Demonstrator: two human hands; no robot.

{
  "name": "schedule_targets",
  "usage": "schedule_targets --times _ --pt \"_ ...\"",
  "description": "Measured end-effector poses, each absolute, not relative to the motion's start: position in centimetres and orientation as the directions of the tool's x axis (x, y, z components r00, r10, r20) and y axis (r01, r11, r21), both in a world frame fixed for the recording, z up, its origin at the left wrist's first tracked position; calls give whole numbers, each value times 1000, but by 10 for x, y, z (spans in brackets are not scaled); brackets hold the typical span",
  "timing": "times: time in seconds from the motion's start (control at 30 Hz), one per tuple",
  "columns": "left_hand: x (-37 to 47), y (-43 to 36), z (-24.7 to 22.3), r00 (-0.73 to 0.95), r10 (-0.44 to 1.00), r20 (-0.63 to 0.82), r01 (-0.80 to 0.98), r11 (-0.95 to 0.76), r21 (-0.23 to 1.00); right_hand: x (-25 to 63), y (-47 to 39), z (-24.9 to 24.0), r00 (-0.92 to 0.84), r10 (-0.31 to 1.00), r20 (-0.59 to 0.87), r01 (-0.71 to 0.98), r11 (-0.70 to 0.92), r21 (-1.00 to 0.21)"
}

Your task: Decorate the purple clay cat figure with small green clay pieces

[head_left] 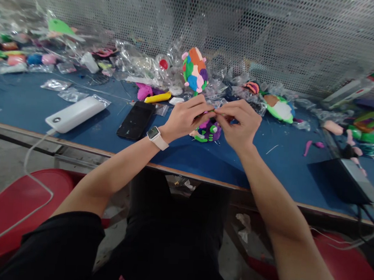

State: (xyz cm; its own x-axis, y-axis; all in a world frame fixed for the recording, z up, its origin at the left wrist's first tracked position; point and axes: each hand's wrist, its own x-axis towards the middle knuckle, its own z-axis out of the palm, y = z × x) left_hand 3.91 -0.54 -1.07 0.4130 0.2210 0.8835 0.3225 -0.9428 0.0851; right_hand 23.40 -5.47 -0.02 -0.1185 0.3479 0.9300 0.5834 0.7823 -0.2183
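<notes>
In the head view, both hands come together over the blue tabletop (181,156). The left hand (186,114) has its thumb and forefinger drawn closed, and the right hand (243,123) makes a similar pinch, its thumb and forefinger bent round a small gap. The fingertips of the two hands meet at a small piece (212,110), a sliver with some green showing; the fingers cover most of it, so its shape cannot be told, nor which hand grips it more firmly.

Just below the fingers, on the near side, sits a purple clay figure (215,134) with green and pink parts, partly hidden by the left hand. Beyond the fingers and slightly left stands a rounded, many-coloured patchwork piece (195,70). Left of the fingers lie a yellow ridged stick (158,97) and a magenta lump (143,91), then a black phone (136,120) and, well apart, a white power bank (76,114) with a cable attached. A pale watch (157,139) is on the left wrist.

To the right of the fingers and farther back rests a green-edged disc (279,108); well apart on that side are small purple bits (307,148). Clear wrappers (133,61) lie scattered beyond the fingers, before a perforated metal screen (278,31).
</notes>
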Motion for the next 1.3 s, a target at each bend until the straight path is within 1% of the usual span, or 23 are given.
schedule_targets --times 0.13,0.3,0.43,0.6,0.73,0.93,1.07,1.17,1.3 --pt "38 -6 -11 417 217 883 312 -946 85 234 -55 0 -118 318 941 563 802 -201" --pt "36 -9 -8 445 280 850 337 -932 131 235 -55 0 -106 327 939 566 797 -213" --pt "37 -10 -7 438 265 859 344 -932 112 235 -55 0 -112 350 930 599 770 -218" --pt "37 -11 -7 438 275 856 348 -930 120 234 -56 0 -115 348 930 575 787 -223" --pt "38 -12 -6 445 295 846 366 -922 129 236 -54 -2 -121 358 926 589 776 -223" --pt "37 -12 -7 465 293 835 399 -912 97 239 -51 -3 -149 359 921 581 786 -212" --pt "37 -10 -8 462 312 830 402 -908 118 237 -54 -1 -159 363 918 576 790 -213" --pt "37 -9 -8 452 298 841 365 -922 130 236 -55 -1 -146 371 917 586 779 -222" --pt "38 -9 -8 427 240 872 327 -940 99 235 -55 -1 -134 376 917 603 765 -225"
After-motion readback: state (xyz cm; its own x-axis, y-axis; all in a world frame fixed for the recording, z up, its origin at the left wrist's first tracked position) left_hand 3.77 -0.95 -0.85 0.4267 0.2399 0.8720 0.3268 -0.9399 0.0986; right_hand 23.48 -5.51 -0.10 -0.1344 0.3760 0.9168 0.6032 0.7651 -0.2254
